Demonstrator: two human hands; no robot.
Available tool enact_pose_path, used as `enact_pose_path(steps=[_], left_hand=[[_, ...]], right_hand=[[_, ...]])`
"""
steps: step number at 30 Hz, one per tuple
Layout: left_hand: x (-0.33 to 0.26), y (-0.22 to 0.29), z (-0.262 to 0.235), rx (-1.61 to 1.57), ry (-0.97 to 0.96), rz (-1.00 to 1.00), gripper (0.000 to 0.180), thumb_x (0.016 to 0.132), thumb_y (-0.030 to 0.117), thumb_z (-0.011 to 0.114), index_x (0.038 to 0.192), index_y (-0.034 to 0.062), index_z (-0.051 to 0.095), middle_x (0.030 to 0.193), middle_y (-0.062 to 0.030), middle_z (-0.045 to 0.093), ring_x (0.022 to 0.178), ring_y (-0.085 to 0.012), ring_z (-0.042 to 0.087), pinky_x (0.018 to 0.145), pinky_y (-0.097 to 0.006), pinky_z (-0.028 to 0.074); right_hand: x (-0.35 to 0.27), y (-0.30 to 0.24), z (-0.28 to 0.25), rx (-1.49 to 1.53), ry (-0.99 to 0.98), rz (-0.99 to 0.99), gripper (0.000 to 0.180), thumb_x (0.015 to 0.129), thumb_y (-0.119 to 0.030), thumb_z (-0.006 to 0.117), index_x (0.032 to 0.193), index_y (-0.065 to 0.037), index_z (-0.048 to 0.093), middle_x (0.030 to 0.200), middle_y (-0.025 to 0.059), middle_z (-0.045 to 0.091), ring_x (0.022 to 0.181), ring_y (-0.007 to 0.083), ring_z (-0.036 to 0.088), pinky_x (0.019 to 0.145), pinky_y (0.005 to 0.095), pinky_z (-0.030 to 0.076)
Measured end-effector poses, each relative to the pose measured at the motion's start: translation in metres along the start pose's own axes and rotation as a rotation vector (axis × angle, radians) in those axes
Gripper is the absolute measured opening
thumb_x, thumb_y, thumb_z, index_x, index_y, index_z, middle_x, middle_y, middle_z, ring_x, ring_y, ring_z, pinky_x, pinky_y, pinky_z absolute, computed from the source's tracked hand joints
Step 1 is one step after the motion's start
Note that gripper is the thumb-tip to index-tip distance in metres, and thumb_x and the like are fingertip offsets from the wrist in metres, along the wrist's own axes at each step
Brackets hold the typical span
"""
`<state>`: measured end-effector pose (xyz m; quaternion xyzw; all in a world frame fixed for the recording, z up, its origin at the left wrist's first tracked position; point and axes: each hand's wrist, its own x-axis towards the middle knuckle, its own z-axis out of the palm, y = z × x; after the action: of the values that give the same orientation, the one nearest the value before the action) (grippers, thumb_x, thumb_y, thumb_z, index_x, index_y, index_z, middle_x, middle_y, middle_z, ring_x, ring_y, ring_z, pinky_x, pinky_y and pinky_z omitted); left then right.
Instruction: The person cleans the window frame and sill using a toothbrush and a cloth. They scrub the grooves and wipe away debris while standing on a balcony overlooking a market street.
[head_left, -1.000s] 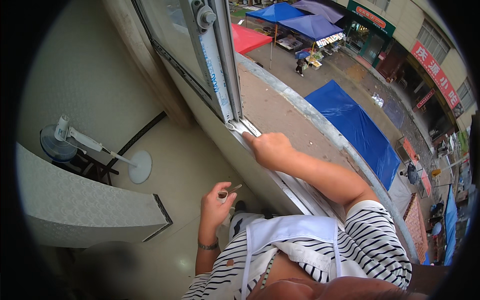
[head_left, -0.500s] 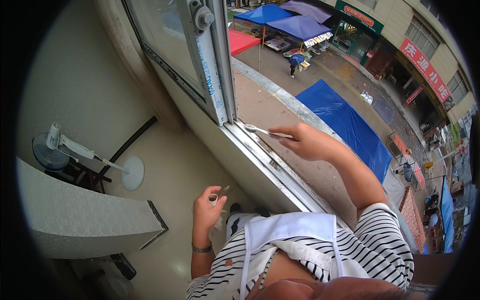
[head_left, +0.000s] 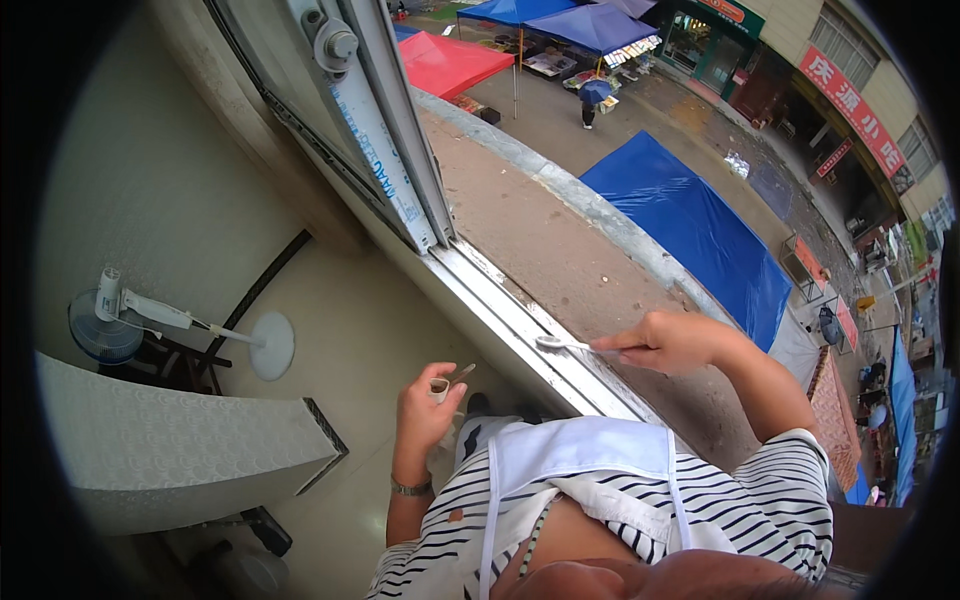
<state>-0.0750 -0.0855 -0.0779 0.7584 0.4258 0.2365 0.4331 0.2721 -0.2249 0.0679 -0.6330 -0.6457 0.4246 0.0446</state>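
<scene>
My right hand is closed round the handle of a slim white tool with an oval head; whether it is a spoon or a small brush I cannot tell. The head is at the white window track, which has dark dirt along its grooves. Lower and to the left, over the indoor floor, my left hand is closed on a small whitish ring-shaped or cup-like thing. A thin translucent piece sticks out beside it. The sliding window frame stands at the track's far end.
Outside the track runs a brown ledge with a pale stone edge, above a street with a blue canopy and a red canopy. Indoors, a white fan lies tilted at left, behind a pale patterned panel.
My right hand and the white tool have moved along the track toward me, away from the window frame. My left hand has shifted slightly to the right. The view has tilted a little.
</scene>
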Motion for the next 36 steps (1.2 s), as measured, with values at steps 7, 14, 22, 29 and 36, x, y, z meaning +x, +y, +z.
enact_pose_path(steps=[7,14,22,29,36], left_hand=[[0.03,0.029,-0.001,0.021,0.027,0.124,0.034,0.083,0.016,0.08,0.114,0.0066,0.069,0.093,-0.0162,0.075,0.081,-0.0303,0.073,0.073,-0.039,0.057],[0.005,0.016,-0.003,0.047,-0.016,0.008,0.033,0.083,0.009,0.079,0.114,0.0036,0.069,0.09,-0.0106,0.073,0.081,-0.0174,0.069,0.076,-0.032,0.055],[-0.016,0.003,0.005,-0.03,0.013,0.017,0.032,0.084,0.01,0.079,0.114,0.0027,0.069,0.092,-0.0099,0.074,0.082,-0.0182,0.069,0.076,-0.033,0.055],[-0.014,0.008,-0.005,0.006,0.016,0.011,0.033,0.083,0.011,0.079,0.114,0.0044,0.07,0.093,-0.0107,0.073,0.082,-0.0183,0.069,0.075,-0.033,0.054],[-0.027,0.004,0.001,0.01,0.058,0.024,0.035,0.081,0.017,0.081,0.113,0.0071,0.07,0.088,-0.0159,0.074,0.078,-0.0305,0.072,0.073,-0.039,0.056]], right_hand=[[0.019,-0.01,-0.022,0.074,0.244,-0.085,0.04,0.099,-0.018,0.057,0.139,-0.015,0.063,0.097,0.0192,0.074,0.082,0.0314,0.068,0.079,0.0406,0.053],[0.154,-0.009,-0.02,-0.029,0.463,-0.113,0.044,0.098,-0.016,0.05,0.141,-0.014,0.061,0.103,0.0208,0.074,0.093,0.0367,0.071,0.082,0.0437,0.055],[0.073,-0.052,0.018,-0.573,0.222,0.082,0.053,0.092,-0.009,0.053,0.145,-0.014,0.052,0.083,0.0171,0.072,0.079,0.0364,0.072,0.065,0.0474,0.056],[-0.001,-0.055,-0.012,-0.446,0.188,0.086,0.036,0.097,-0.018,0.058,0.132,-0.018,0.068,0.084,0.0165,0.073,0.074,0.0328,0.069,0.068,0.045,0.053],[0.105,-0.034,-0.011,-0.241,0.457,-0.07,0.038,0.098,-0.019,0.058,0.136,-0.019,0.065,0.098,0.0193,0.074,0.087,0.0372,0.07,0.078,0.0468,0.054]])
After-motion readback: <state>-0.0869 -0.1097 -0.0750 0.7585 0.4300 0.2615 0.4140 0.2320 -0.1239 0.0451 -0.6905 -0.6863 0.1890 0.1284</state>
